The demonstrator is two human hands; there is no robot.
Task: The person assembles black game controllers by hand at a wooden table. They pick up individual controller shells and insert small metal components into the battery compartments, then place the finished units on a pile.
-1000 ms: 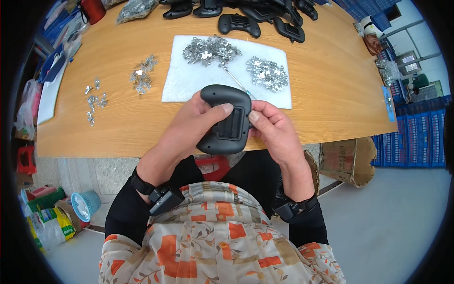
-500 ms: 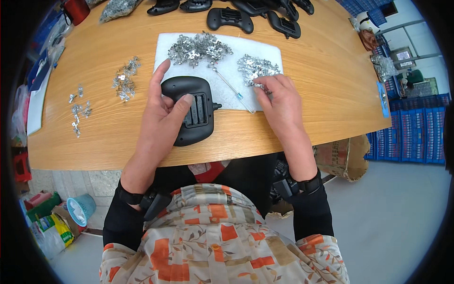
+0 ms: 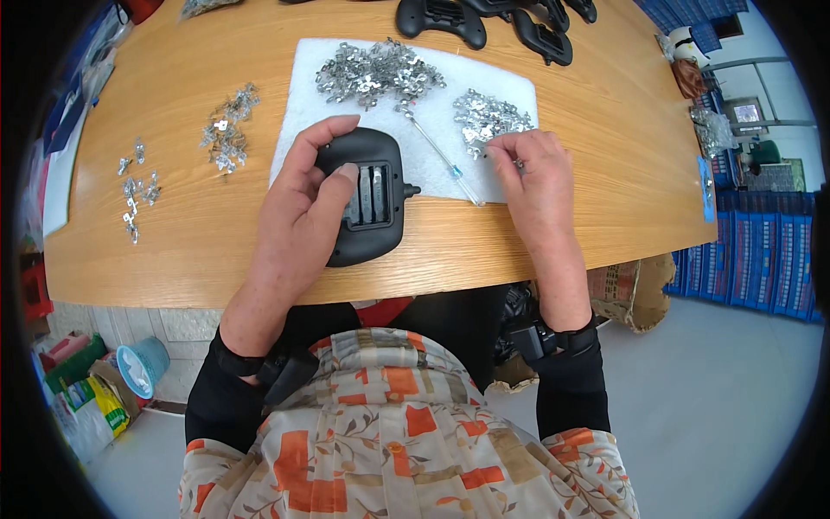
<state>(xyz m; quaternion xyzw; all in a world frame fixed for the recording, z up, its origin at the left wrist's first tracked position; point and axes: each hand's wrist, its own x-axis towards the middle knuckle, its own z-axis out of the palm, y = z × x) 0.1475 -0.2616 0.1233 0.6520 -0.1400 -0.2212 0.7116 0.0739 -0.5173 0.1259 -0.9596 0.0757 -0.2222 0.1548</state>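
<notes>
My left hand (image 3: 298, 203) grips a black controller-shaped plastic housing (image 3: 367, 246), its thumb lying over the edge of the open battery compartment (image 3: 373, 195). Slots run lengthwise in that compartment, and a short stub sticks out of the housing's right side. At the near edge of a smaller pile of silvery metal clips (image 3: 484, 112), my right hand (image 3: 540, 182) has its thumb and forefinger pinched together. Whatever sits between those fingertips is too small to make out. A thin clear rod with a blue band (image 3: 441, 156) lies between the two hands on a white foam sheet (image 3: 294, 95).
A larger heap of metal clips (image 3: 376, 73) covers the sheet's far part. Loose clips (image 3: 229, 130) lie on the wooden table (image 3: 181, 259) to the left. Several black housings (image 3: 441, 22) stand along the far side. Blue bins (image 3: 761, 251) are stacked at the right.
The view has shifted a little. My right thumb and forefinger have closed together at the clip pile. My left forefinger has bent down over the housing's far edge.
</notes>
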